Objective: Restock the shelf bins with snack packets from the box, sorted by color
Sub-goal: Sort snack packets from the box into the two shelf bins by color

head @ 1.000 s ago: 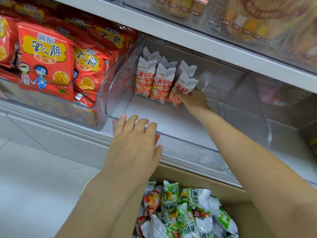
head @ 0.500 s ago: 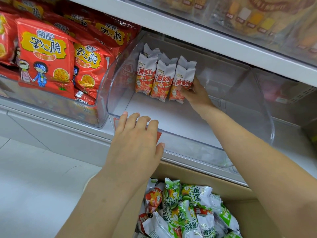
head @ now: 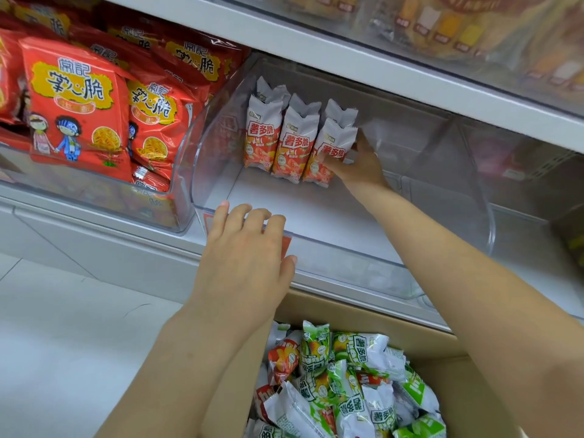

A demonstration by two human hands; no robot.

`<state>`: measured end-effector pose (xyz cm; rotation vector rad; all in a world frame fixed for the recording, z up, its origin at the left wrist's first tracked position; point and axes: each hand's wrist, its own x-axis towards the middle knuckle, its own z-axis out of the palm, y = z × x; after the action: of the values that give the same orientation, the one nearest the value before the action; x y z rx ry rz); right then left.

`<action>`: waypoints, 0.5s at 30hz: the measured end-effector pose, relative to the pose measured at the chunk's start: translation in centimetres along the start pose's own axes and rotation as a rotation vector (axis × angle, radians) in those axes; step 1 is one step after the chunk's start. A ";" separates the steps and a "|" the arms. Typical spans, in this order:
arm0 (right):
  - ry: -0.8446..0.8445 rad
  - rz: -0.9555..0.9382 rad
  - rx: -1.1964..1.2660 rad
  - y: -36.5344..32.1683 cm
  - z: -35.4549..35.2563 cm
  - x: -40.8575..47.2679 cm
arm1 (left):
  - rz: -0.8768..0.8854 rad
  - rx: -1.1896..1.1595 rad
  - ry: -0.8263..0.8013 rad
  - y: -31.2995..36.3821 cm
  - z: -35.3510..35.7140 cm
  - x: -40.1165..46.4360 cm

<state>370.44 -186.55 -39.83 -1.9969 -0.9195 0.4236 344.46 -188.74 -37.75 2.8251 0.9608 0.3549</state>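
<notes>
Right hand [head: 357, 169] has its fingers pinching the third red-and-white foil snack packet [head: 328, 153] at the back-left corner of the clear plastic shelf bin [head: 316, 245]; push it flush against its neighbours before letting go. Left hand [head: 243, 257] rests flat-fingered on the bin's front edge. Compared with a second ago, the packet stands straighter.

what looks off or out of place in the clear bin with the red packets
Little stands out. The red packets stand in neat rows at the back left of the clear bin. Only the rightmost front packet tilts a bit, with the right hand on it. The left hand rests on the bin's front edge.
</notes>
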 end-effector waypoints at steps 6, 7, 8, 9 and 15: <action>0.117 0.131 -0.050 -3.1 -2.9 -4.0 | -0.020 -0.056 -0.055 0.0 -0.5 -0.2; 0.149 0.087 0.028 -3.6 -3.7 -6.0 | -0.026 -0.069 -0.061 0.0 -0.4 -0.2; 0.169 0.025 0.098 -3.9 -4.5 -8.5 | -0.021 -0.094 -0.037 0.1 -0.3 -0.3; 0.174 -0.039 0.143 -4.1 -5.2 -11.4 | -0.006 -0.129 0.000 0.3 -0.3 -0.5; -0.006 -0.093 0.156 0.1 -9.2 -28.3 | 0.238 -0.394 0.131 5.0 0.5 -4.4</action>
<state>356.97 -212.85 -36.11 -1.8052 -0.9494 0.4363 344.13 -195.42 -38.00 2.5733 0.5020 0.6817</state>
